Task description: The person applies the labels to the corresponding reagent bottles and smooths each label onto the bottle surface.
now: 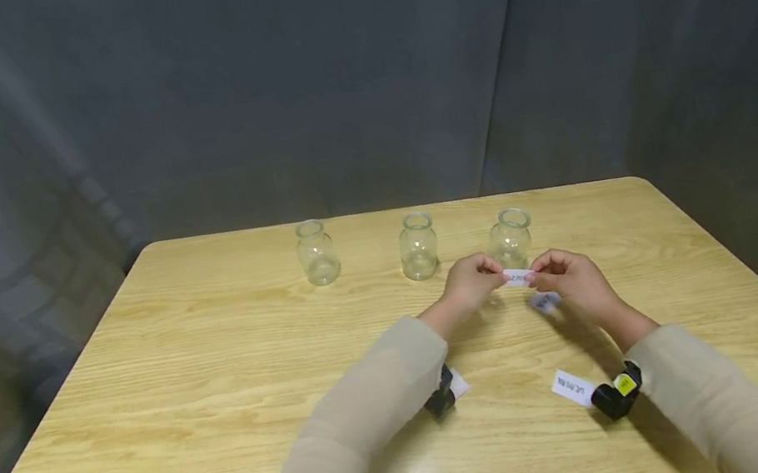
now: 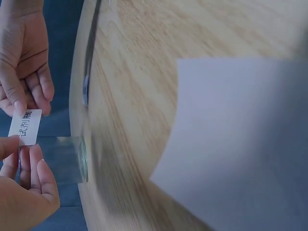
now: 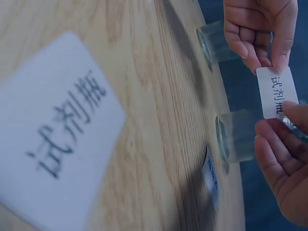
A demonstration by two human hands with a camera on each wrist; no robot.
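Both hands pinch a small white label [image 1: 517, 277] with dark handwritten characters, one at each end. My left hand [image 1: 470, 285] has thumb and fingers at its left end, and my right hand [image 1: 573, 282] grips its right end between thumb and fingers. In the right wrist view the label [image 3: 277, 91] is held taut between the left hand [image 3: 262, 31] and the right hand [image 3: 284, 159]. Just behind it stands a clear glass jar [image 1: 507, 241], partly hidden by the hands. A second label [image 1: 544, 301] lies just below the right fingers.
Two more open glass jars, a middle one [image 1: 418, 248] and a left one [image 1: 318, 256], stand along the back of the wooden table [image 1: 219, 366]. A written label [image 1: 571, 387] lies beside the right wrist camera. Another white slip [image 1: 458, 383] lies partly under the left wrist camera.
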